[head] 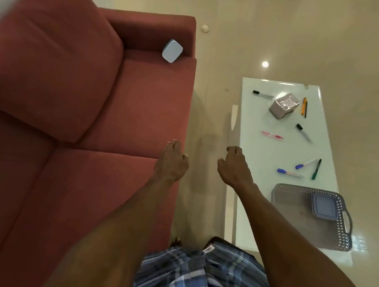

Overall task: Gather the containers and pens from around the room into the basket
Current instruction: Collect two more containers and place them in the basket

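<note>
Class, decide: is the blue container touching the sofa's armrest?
Touching. The head view shows the blue container on the seat, leaning against the sofa's armrest, with no visible gap.

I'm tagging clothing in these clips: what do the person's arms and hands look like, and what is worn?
Both forearms are bare, with no sleeves in view. The left hand and right hand wear no gloves, rings or watch that can be seen. Below them is a blue, white and dark plaid shirt with buttons.
</note>
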